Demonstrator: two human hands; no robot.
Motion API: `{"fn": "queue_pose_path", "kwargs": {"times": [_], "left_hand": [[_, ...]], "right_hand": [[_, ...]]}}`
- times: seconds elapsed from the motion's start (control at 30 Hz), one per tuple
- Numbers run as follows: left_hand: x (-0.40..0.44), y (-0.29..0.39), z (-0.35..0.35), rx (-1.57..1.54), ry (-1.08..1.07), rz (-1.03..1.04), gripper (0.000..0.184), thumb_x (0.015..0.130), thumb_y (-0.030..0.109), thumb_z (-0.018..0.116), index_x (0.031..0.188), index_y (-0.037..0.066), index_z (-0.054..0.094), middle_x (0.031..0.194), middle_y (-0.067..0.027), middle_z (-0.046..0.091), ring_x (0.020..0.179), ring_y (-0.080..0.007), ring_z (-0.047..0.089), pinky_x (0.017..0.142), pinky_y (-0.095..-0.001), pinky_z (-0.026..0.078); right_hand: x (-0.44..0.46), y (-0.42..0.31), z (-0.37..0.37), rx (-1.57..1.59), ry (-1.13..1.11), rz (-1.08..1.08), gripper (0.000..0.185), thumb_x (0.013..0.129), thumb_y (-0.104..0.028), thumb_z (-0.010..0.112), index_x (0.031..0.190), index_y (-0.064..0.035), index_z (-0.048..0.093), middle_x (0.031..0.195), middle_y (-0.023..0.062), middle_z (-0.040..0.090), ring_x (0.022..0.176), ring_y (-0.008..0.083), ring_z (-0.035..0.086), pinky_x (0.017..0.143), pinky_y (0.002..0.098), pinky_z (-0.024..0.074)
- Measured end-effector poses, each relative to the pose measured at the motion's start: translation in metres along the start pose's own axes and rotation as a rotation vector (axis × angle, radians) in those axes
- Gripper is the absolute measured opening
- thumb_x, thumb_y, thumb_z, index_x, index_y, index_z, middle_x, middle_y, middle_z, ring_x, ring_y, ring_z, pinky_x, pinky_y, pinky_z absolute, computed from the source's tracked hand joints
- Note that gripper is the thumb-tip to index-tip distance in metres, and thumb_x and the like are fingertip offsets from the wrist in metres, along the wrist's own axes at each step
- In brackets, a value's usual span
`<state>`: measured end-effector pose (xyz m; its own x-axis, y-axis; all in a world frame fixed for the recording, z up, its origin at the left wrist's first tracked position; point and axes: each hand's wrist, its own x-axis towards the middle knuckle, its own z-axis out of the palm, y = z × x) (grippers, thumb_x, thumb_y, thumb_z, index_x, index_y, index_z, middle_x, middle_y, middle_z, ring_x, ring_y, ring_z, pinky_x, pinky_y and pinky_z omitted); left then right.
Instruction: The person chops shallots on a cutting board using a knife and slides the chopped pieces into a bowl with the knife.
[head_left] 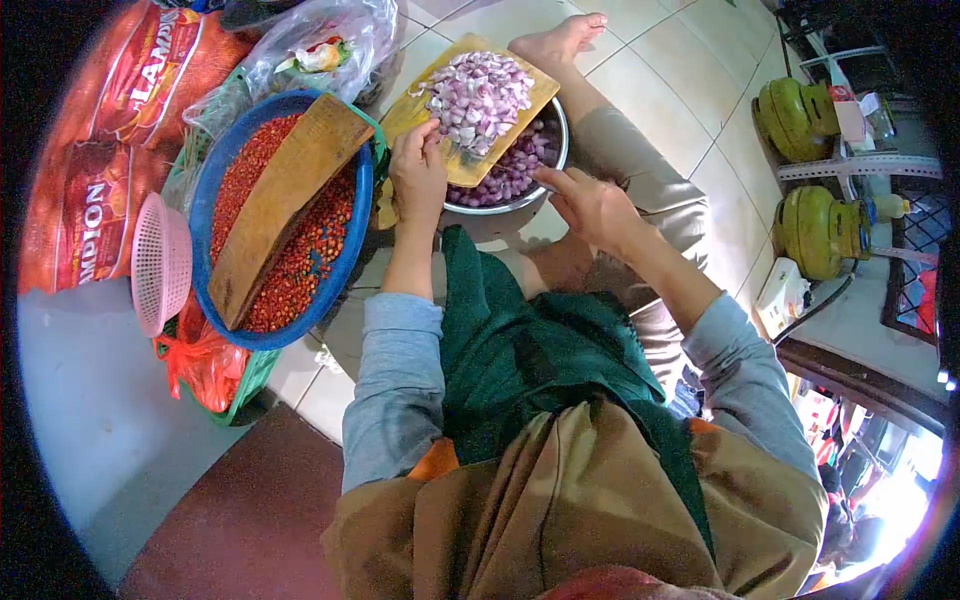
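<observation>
A yellow cutting board [543, 88] heaped with cut shallots [480, 100] lies across a metal bowl [563, 150]. More purple shallots [515, 170] fill the bowl below it. My left hand [418, 172] is at the board's near left edge, its fingers curled closed; whatever is between them is hidden. To the right of the bowl's rim, my right hand [597, 208] is closed with thumb and forefinger pointing toward the bowl. Something thin may be in its grip, but I cannot make it out.
At left, a wooden board [290, 205] lies across a blue tub [365, 200] of chopped red chillies [250, 165]. Beside it are a pink basket [160, 265], red mesh sacks [140, 100] and a plastic bag [345, 40]. Green gas cylinders [808, 232] stand at right.
</observation>
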<state>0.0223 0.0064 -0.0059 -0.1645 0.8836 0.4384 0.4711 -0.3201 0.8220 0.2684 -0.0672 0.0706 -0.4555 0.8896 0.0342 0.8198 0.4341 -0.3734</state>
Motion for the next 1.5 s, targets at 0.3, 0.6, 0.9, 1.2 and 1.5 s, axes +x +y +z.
{"fn": "queue_pose_path", "kwargs": {"times": [0.3, 0.6, 0.9, 1.2, 1.5], "left_hand": [[-0.007, 0.009, 0.005, -0.004, -0.046, -0.005, 0.025, 0.084, -0.001, 0.054, 0.107, 0.003, 0.064, 0.098, -0.0161, 0.063, 0.092, -0.0334, 0.06, 0.079, -0.0395, 0.05], [-0.004, 0.005, 0.002, 0.09, -0.076, 0.113, 0.022, 0.087, 0.005, 0.058, 0.108, 0.005, 0.065, 0.103, -0.014, 0.063, 0.093, -0.0306, 0.061, 0.076, -0.0384, 0.052], [-0.007, 0.016, 0.005, 0.209, 0.004, 0.385, 0.038, 0.078, -0.002, 0.057, 0.113, 0.011, 0.061, 0.108, -0.0129, 0.06, 0.101, -0.0334, 0.056, 0.087, -0.044, 0.043], [-0.021, 0.039, 0.007, 0.459, -0.14, 0.468, 0.055, 0.075, 0.007, 0.065, 0.126, 0.026, 0.058, 0.141, -0.0115, 0.04, 0.13, -0.0388, 0.035, 0.103, -0.0504, 0.031], [-0.007, 0.019, 0.01, 0.623, -0.116, 0.221, 0.054, 0.077, 0.008, 0.061, 0.13, 0.021, 0.055, 0.145, -0.0143, 0.036, 0.134, -0.0405, 0.03, 0.107, -0.0574, 0.023]], "right_hand": [[0.026, 0.015, -0.013, 0.002, 0.183, 0.029, 0.03, 0.09, -0.017, 0.057, 0.119, -0.0123, 0.052, 0.098, 0.017, 0.063, 0.089, 0.0366, 0.063, 0.074, 0.0438, 0.0523], [0.018, 0.008, -0.01, -0.111, 0.176, 0.046, 0.033, 0.088, -0.017, 0.057, 0.12, -0.016, 0.052, 0.091, 0.0165, 0.059, 0.087, 0.035, 0.064, 0.074, 0.0449, 0.053], [0.015, -0.006, -0.014, -0.2, 0.223, 0.059, 0.033, 0.085, -0.014, 0.057, 0.118, -0.0137, 0.054, 0.096, 0.014, 0.06, 0.092, 0.0336, 0.063, 0.078, 0.0435, 0.0526], [0.006, -0.002, -0.004, -0.177, 0.26, 0.055, 0.03, 0.086, -0.01, 0.053, 0.116, -0.0104, 0.052, 0.097, 0.0124, 0.061, 0.097, 0.0315, 0.061, 0.083, 0.0429, 0.0511], [0.033, 0.005, -0.014, -0.255, 0.25, 0.031, 0.032, 0.085, -0.01, 0.054, 0.116, -0.0114, 0.051, 0.098, 0.0147, 0.061, 0.097, 0.0329, 0.062, 0.08, 0.0436, 0.0515]]}}
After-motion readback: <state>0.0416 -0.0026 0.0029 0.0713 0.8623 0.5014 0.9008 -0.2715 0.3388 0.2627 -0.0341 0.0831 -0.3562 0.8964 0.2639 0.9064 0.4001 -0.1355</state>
